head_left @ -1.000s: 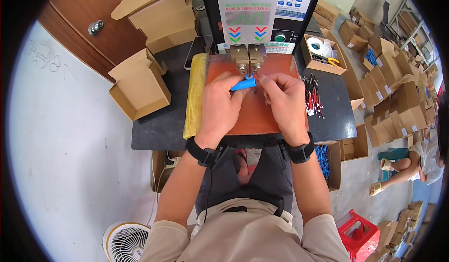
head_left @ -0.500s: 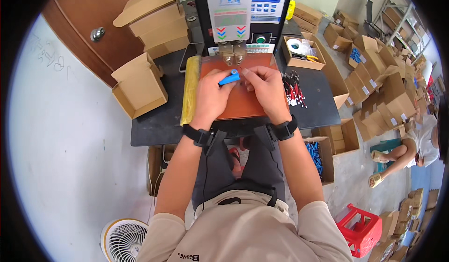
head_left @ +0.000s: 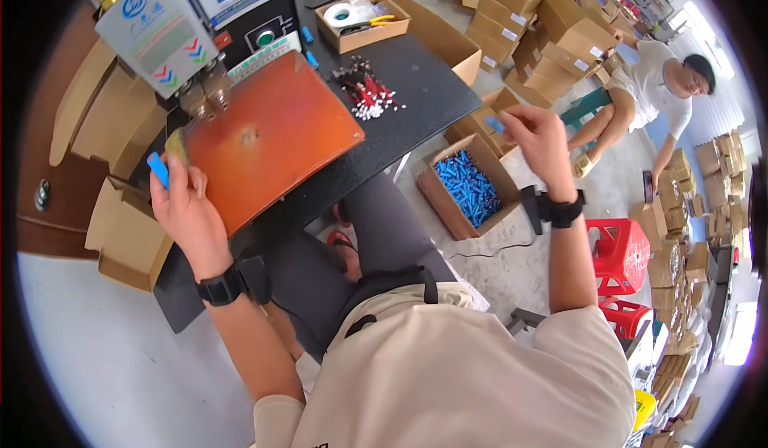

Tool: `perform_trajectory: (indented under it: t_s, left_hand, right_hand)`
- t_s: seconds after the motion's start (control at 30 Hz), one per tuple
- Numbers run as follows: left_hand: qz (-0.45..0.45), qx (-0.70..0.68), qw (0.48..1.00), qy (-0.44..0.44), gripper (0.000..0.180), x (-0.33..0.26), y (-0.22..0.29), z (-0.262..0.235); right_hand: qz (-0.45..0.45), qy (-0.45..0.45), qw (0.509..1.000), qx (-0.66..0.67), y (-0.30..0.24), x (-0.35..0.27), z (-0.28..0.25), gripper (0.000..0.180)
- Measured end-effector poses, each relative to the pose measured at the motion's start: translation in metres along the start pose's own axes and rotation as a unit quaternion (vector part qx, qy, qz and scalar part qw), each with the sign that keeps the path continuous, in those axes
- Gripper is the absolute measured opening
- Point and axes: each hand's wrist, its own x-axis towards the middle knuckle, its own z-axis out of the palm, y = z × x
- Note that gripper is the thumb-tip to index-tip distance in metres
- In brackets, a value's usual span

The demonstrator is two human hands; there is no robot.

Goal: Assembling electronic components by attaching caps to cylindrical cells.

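Note:
Between the fingers of my left hand (head_left: 190, 218) is a blue cylindrical battery (head_left: 158, 170), at the left edge of the orange-brown work mat (head_left: 280, 140). My right hand (head_left: 542, 146) is raised off to the right of the table, pinching another small blue battery (head_left: 495, 124) at its fingertips. Below and left of that hand, an open cardboard box (head_left: 446, 218) on the floor holds many loose blue batteries (head_left: 468, 188). The two metal electrodes (head_left: 211, 106) of a spot-welding machine (head_left: 156, 36) hang over the mat's far left part.
Red and black wire leads (head_left: 370, 92) with white connectors lie on the black table (head_left: 416, 80). Behind them, a cardboard tray (head_left: 358, 42) holds a tape roll and yellow-handled pliers. Two blue batteries (head_left: 310, 58) lie beside the mat. Right: a red stool (head_left: 620, 256) and a seated person (head_left: 652, 88).
My hands have parted from under the electrodes. The left keeps a battery at the mat's left edge; the right has gone out to the right. The view has swung to the right.

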Motion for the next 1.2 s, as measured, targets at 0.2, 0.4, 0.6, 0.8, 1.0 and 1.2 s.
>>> perform_trajectory:
  t_s: [0.2,0.4,0.6,0.8,1.0,1.2]
  left_hand:
    - [-0.041,-0.082,0.995,-0.047,0.007,0.0,0.004,-0.008]
    - [-0.086,-0.154,0.984,-0.03,0.019,-0.004,0.004,-0.007]
    - [-0.05,-0.118,0.992,-0.006,0.019,-0.007,0.004,-0.002]
    - [-0.006,-0.059,0.998,0.027,0.024,-0.005,-0.002,0.0]
    - [0.026,0.014,0.999,0.038,0.029,-0.005,-0.007,-0.005]
    - [-0.001,-0.008,1.0,0.017,0.029,-0.002,-0.009,-0.01]
  right_hand:
    - [-0.033,0.028,0.986,-0.162,0.032,0.019,0.018,0.031]
    - [-0.149,-0.065,0.974,-0.161,0.005,0.096,0.124,0.02]
    - [-0.17,-0.078,0.944,-0.273,-0.009,0.124,0.171,0.012]
    - [-0.175,-0.123,0.947,-0.241,-0.009,0.129,0.148,0.011]
    - [-0.193,-0.13,0.924,-0.305,-0.031,0.119,0.163,0.011]
    - [-0.189,-0.101,0.941,-0.261,-0.025,0.129,0.158,0.011]
